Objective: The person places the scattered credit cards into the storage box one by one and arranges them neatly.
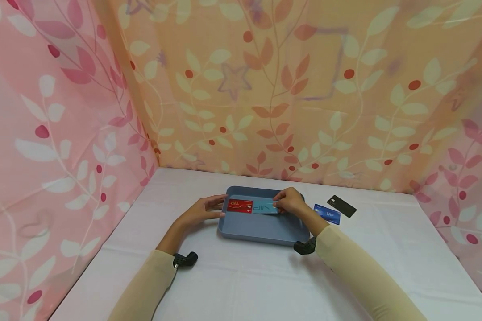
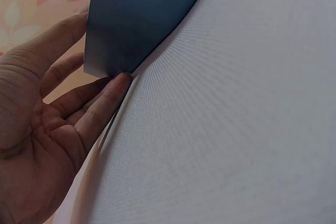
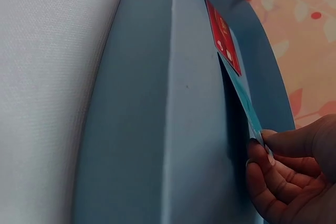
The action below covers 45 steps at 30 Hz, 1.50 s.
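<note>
A blue-grey tray lies on the white-covered table. Inside it, a red VIP card rests flat toward the left end. My right hand pinches the right end of a light blue VIP card between thumb and fingers. In the right wrist view that light blue card is tilted, its far end low beside the red card and its held end raised above the tray floor. My left hand is at the tray's left side, with extended fingertips against the tray's outer wall.
To the right of the tray, a blue VIP card and a black card lie on the table. Patterned cloth hangs behind the table and at both sides. A black wrist device sits beside the right sleeve.
</note>
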Each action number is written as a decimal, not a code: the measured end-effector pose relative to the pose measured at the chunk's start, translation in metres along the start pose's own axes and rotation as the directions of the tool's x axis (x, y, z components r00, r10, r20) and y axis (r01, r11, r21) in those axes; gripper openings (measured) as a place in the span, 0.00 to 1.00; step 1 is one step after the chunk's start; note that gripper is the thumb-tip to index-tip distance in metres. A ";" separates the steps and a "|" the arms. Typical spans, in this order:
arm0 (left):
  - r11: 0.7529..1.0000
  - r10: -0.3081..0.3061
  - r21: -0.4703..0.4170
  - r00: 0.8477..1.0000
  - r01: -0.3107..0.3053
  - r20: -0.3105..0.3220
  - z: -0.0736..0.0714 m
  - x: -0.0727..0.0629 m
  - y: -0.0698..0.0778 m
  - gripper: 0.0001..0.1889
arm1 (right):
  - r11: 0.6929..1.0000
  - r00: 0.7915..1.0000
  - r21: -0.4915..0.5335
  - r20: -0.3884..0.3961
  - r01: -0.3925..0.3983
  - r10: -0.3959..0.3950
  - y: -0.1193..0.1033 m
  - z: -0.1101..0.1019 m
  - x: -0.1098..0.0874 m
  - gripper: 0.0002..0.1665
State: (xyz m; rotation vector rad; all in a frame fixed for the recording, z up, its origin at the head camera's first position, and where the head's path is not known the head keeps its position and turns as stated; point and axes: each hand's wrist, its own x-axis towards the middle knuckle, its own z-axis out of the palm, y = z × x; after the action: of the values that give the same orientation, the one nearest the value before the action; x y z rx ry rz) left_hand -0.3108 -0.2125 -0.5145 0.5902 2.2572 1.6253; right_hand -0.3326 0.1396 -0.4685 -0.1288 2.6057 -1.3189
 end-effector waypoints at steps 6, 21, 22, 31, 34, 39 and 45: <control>1.000 0.013 0.005 1.000 -0.013 0.002 0.001 0.000 0.000 0.39 | 0.999 1.000 -0.034 -0.013 0.017 -0.018 -0.001 0.000 0.001 0.09; 1.000 -0.014 -0.006 1.000 0.014 -0.003 0.002 -0.001 0.001 0.39 | 0.993 0.999 -0.113 -0.036 0.031 -0.035 0.000 0.005 0.003 0.12; 1.000 -0.015 -0.005 1.000 0.015 -0.004 0.002 -0.001 0.001 0.40 | 0.992 0.999 -0.118 -0.039 0.032 -0.036 -0.001 0.006 0.003 0.12; 1.000 -0.007 0.000 1.000 0.007 -0.005 0.002 -0.001 0.002 0.39 | 0.984 0.996 -0.161 -0.037 0.075 -0.082 0.000 0.006 0.002 0.12; 1.000 -0.006 0.002 1.000 0.006 -0.006 0.002 -0.001 0.003 0.39 | 0.983 0.995 -0.164 -0.041 0.081 -0.089 -0.001 0.006 0.002 0.11; 1.000 -0.009 0.012 1.000 0.009 -0.007 0.002 -0.001 0.004 0.39 | 0.982 0.995 -0.173 -0.046 0.079 -0.088 -0.001 0.006 0.002 0.11; 1.000 0.009 0.011 1.000 -0.009 0.003 0.001 -0.001 0.003 0.39 | 0.981 0.995 -0.175 -0.046 0.082 -0.091 -0.003 0.007 0.001 0.10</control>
State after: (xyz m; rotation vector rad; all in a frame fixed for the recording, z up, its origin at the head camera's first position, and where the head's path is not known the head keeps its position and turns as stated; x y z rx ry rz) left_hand -0.3094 -0.2114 -0.5122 0.6057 2.2659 1.6156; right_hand -0.3319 0.1323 -0.4706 -0.2404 2.7871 -1.1358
